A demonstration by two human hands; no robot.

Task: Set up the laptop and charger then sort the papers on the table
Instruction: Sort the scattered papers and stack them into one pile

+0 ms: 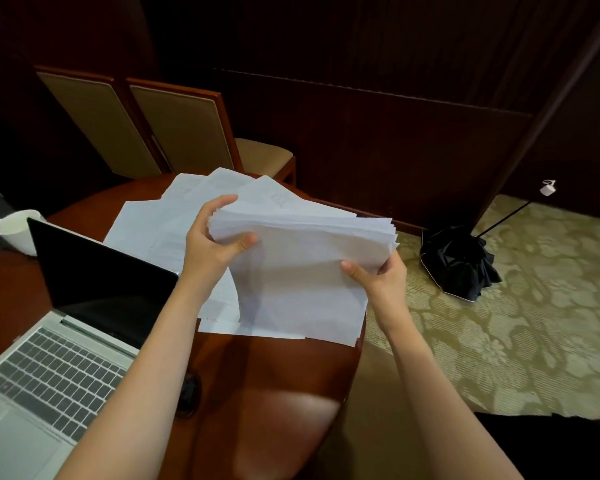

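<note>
- Head view gives me the laptop open at the near left edge of the tabletop, screen dark, keyboard facing the person. I judge that part of the setup done.
- I cannot find the charger for certain. A dark thing on the tabletop is half hidden under the left forearm. A white block on a thin dark line sits on the floor by the wall. Either could be it; I cannot tell.
- Both hands hold a thick stack of papers above the right side of the tabletop, its lower sheets hanging down toward the right edge.
- The left hand grips the stack's left end, thumb on top, fingers curled over the far edge.
- The right hand pinches the right side, thumb on top, fingers underneath.
- Loose sheets lie fanned over the far half of the tabletop, some tucked under the stack.
- My judgement: sorting is under way but not finished, and those sheets are left to gather.
- As for the surface, it is polished red-brown wood with a rounded edge and glare near the person. A white cup stands at the far left edge, behind the screen.
- As for the room, two padded chairs stand past the far edge against dark panelling. A patterned carpet lies to the right, with a folded black umbrella on it.
</note>
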